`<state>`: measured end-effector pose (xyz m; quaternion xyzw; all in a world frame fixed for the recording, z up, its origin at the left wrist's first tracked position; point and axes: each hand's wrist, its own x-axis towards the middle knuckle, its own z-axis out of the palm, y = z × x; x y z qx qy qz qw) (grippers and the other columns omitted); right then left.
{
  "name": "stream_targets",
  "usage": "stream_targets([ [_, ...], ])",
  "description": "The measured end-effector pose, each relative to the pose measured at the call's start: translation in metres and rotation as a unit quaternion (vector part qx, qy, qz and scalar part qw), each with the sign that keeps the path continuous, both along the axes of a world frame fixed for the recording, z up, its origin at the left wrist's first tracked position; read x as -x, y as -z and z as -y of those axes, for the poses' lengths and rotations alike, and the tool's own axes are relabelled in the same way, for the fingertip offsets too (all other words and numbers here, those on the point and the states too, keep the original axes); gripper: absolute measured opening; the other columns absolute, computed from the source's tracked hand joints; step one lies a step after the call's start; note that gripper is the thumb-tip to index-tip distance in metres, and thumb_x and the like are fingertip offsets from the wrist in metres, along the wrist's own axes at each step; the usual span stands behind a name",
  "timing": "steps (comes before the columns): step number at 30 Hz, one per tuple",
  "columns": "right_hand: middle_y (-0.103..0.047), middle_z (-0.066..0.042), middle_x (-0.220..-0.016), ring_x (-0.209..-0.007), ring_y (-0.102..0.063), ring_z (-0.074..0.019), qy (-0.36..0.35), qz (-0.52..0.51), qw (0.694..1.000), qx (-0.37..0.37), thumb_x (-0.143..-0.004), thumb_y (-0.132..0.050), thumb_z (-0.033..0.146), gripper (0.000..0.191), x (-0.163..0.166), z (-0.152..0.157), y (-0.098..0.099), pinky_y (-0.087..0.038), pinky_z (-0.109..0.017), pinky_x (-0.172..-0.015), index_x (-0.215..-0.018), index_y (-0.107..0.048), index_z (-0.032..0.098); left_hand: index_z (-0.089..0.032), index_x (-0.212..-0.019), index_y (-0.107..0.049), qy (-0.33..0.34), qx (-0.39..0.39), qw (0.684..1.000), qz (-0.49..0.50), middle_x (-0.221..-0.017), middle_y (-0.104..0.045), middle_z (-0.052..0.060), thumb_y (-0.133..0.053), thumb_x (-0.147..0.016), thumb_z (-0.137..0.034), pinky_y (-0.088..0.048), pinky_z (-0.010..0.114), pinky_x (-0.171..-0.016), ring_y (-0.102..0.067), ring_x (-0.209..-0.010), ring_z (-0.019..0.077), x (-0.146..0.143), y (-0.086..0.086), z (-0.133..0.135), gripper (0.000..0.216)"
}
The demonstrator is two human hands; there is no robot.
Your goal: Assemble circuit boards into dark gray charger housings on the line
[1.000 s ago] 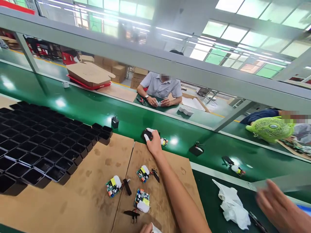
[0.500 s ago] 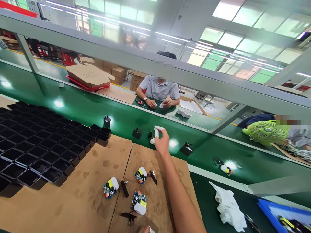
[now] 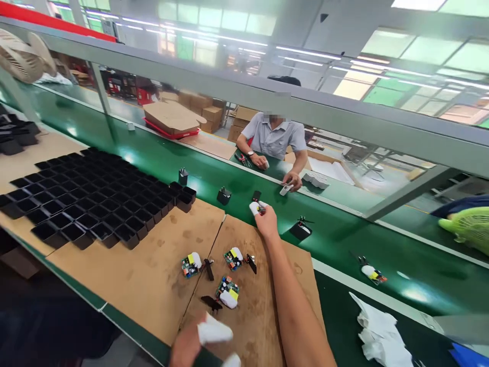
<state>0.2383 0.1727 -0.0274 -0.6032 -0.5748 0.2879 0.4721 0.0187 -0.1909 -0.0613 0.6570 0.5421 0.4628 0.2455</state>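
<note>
My right hand [image 3: 266, 220], with white finger covers, stretches over the green conveyor. Its fingers close around a small circuit board [image 3: 261, 209], mostly hidden, beside a black plug piece [image 3: 256, 195]. Low in the view, my left hand [image 3: 200, 339] is blurred; its white-covered thumb and finger are apart with nothing between them. Just beyond it, on brown cardboard [image 3: 252, 306], lie a circuit board with a white pad and yellow block [image 3: 228, 292], another board [image 3: 191, 265] and a third board [image 3: 233, 258], each beside a black plug piece.
Rows of open black casings [image 3: 114, 204] cover the left of the cardboard. Black plug casings [image 3: 301, 230] and a board [image 3: 372, 273] sit on the green belt [image 3: 336, 250]. Across it, a person [image 3: 277, 135] holds a light-coloured piece. A white cloth [image 3: 382, 331] lies at right.
The view has swung left. My right fingers have closed on the board at the belt. My left hand has come further into view. The person opposite has reached onto the belt with a light piece.
</note>
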Motion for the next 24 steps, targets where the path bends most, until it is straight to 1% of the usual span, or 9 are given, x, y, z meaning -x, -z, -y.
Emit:
stream_targets([
  [2, -0.072, -0.012, -0.141, -0.120, -0.075, -0.0282, 0.002, -0.044, 0.999, 0.010, -0.109, -0.077, 0.041, 0.039, 0.000, -0.003, -0.010, -0.067, -0.050, -0.102, -0.140, -0.070, 0.018, -0.026, -0.124, -0.075, -0.073, -0.017, 0.997, 0.009, -0.115, -0.082, 0.010, -0.059, -0.113, -0.038, -0.069, 0.044, -0.098, -0.079, -0.107, 0.0282, 0.034, -0.010, -0.023, 0.023],
  [4, -0.073, -0.011, -0.137, -0.117, -0.076, -0.0270, -0.009, -0.093, 0.996, 0.013, -0.110, -0.076, 0.041, 0.037, 0.002, -0.002, -0.024, -0.068, -0.048, -0.100, -0.138, -0.071, 0.018, -0.022, -0.123, -0.071, -0.121, 0.003, 0.993, -0.005, -0.113, -0.077, 0.011, -0.056, -0.113, -0.038, -0.066, 0.045, -0.096, -0.075, -0.104, 0.0278, 0.067, -0.022, -0.052, 0.024],
  [7, -0.076, -0.010, -0.131, -0.114, -0.077, -0.0257, -0.047, -0.163, 0.985, 0.005, -0.107, -0.079, 0.043, 0.035, 0.008, 0.013, -0.049, -0.067, -0.047, -0.100, -0.130, -0.074, 0.017, -0.022, -0.134, -0.067, -0.092, 0.009, 0.995, -0.044, -0.128, -0.072, 0.013, -0.077, -0.099, -0.042, -0.061, 0.052, -0.108, -0.070, -0.123, 0.0333, 0.097, -0.036, -0.088, 0.042],
  [10, -0.083, -0.011, -0.122, -0.110, -0.079, -0.0284, -0.106, -0.213, 0.971, -0.001, -0.084, -0.096, 0.055, 0.047, 0.016, 0.041, -0.070, -0.066, -0.044, -0.098, -0.111, -0.082, 0.020, -0.026, -0.131, -0.071, -0.024, 0.014, 0.996, -0.081, -0.124, -0.073, 0.008, -0.098, -0.076, -0.037, -0.062, 0.048, -0.104, -0.071, -0.119, 0.0327, 0.101, -0.038, -0.098, 0.062],
  [12, -0.085, -0.011, -0.120, -0.109, -0.080, -0.0316, -0.142, -0.230, 0.963, 0.002, -0.068, -0.102, 0.062, 0.056, 0.021, 0.065, -0.078, -0.066, -0.043, -0.094, -0.104, -0.085, 0.023, -0.026, -0.122, -0.073, -0.003, 0.017, 0.995, -0.094, -0.115, -0.073, 0.005, -0.096, -0.077, -0.027, -0.062, 0.042, -0.098, -0.073, -0.109, 0.0284, 0.097, -0.036, -0.093, 0.051],
  [16, -0.086, -0.012, -0.122, -0.111, -0.080, -0.0333, -0.164, -0.234, 0.958, 0.024, -0.062, -0.104, 0.064, 0.059, 0.022, 0.110, -0.081, -0.066, -0.044, -0.095, -0.103, -0.087, 0.025, -0.023, -0.120, -0.070, -0.016, 0.026, 0.994, -0.104, -0.107, -0.074, 0.002, -0.096, -0.080, -0.028, -0.062, 0.035, -0.089, -0.074, -0.097, 0.0230, 0.093, -0.035, -0.097, 0.048],
  [20, -0.087, -0.014, -0.119, -0.114, -0.080, -0.0354, -0.144, -0.221, 0.964, 0.045, -0.060, -0.108, 0.058, 0.059, 0.015, 0.143, -0.074, -0.066, -0.047, -0.100, -0.105, -0.088, 0.025, -0.017, -0.121, -0.068, -0.112, 0.027, 0.985, -0.127, -0.118, -0.072, 0.009, -0.077, -0.103, -0.034, -0.060, 0.045, -0.105, -0.072, -0.113, 0.0276, 0.095, -0.049, -0.152, 0.026],
  [22, -0.087, -0.014, -0.119, -0.115, -0.080, -0.0358, -0.126, -0.213, 0.968, 0.044, -0.059, -0.110, 0.054, 0.060, 0.009, 0.157, -0.071, -0.065, -0.049, -0.105, -0.107, -0.087, 0.025, -0.016, -0.132, -0.066, -0.174, 0.024, 0.974, -0.144, -0.138, -0.067, 0.015, -0.071, -0.107, -0.028, -0.054, 0.056, -0.118, -0.064, -0.134, 0.0340, 0.094, -0.057, -0.191, 0.028],
  [24, -0.087, -0.013, -0.122, -0.116, -0.080, -0.0357, -0.111, -0.208, 0.971, 0.041, -0.059, -0.110, 0.052, 0.063, 0.000, 0.171, -0.068, -0.063, -0.051, -0.109, -0.111, -0.087, 0.025, -0.017, -0.139, -0.066, -0.210, 0.027, 0.964, -0.158, -0.149, -0.063, 0.014, -0.075, -0.106, -0.030, -0.054, 0.060, -0.118, -0.061, -0.139, 0.0356, 0.092, -0.064, -0.223, 0.036],
])
